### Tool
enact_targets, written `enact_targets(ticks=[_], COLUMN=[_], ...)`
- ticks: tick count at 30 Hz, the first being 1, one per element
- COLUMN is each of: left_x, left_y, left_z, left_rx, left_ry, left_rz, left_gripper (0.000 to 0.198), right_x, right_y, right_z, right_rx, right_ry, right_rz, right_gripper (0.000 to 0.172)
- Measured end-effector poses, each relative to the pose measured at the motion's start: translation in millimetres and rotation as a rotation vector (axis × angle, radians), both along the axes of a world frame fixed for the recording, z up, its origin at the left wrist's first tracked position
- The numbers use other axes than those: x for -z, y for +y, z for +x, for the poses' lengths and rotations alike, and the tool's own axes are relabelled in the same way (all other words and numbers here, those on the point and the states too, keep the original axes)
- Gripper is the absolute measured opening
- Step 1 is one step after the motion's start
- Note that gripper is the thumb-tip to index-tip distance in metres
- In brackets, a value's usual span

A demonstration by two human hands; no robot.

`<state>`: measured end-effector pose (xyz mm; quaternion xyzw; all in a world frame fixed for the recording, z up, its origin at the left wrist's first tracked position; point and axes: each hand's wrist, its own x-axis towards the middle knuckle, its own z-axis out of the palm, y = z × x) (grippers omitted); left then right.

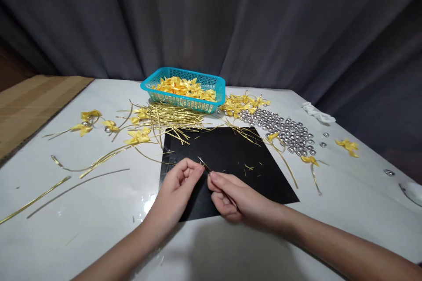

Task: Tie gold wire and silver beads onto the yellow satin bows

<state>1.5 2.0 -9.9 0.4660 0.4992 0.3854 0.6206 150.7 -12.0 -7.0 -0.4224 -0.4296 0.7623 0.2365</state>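
My left hand is closed in a pinch above the black mat. Whatever sits between its thumb and forefinger is too small to make out. Just to the right, my right hand grips slim, dark metal tweezers, their pointed tip reaching up to the left fingertips. A thin gold wire runs over the mat's left edge toward my left hand; whether it is held is unclear. Short gold clippings are scattered on the mat.
Behind the mat stands a blue basket of yellow ribbon flowers. Gold wires are heaped before it. Silver beads spread at right, near a crumpled white tissue. Flowers on wires lie at left.
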Motion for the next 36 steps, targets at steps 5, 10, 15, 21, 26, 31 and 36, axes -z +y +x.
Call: enact_targets(ticks=[5,10,15,21,26,31,36], left_x=[-2.2,-3.2,-3.0,-0.6,-4.5,-4.6,-0.9], left_y=[-0.6,-2.9,-3.0,-2.2,-2.5,-1.8,-3.1], left_z=[-0.1,-2.1,-1.7,-0.3,-0.8,-2.9,-4.4], left_rx=[0.006,0.021,0.080,0.149,0.247,0.295,0.247], left_ry=[-0.027,-0.060,-0.032,0.037,-0.133,-0.300,-0.331], left_rz=[-0.036,-0.070,-0.051,0.063,-0.038,-0.187,-0.230], left_gripper=[0.027,0.027,0.025,0.026,0.032,0.027,0.025], right_x=[-5.4,-12.9,-17.4,-16.8,-13.6,-13.5,-10.6], right_y=[12.9,46.6,50.9,17.7,10.9,16.1,10.6], right_z=[12.6,54.5,64.1,36.3,27.4,24.4,19.3], right_rx=[0.029,-0.011,-0.096,-0.115,-0.012,0.140,0.259], right_ry=[-0.297,-1.337,-1.631,-0.768,-0.460,-0.299,-0.310], right_rz=[0.270,0.894,0.953,1.174,1.105,0.897,0.904], right_gripper=[0.038,0.033,0.033,0.029,0.017,0.014,0.010])
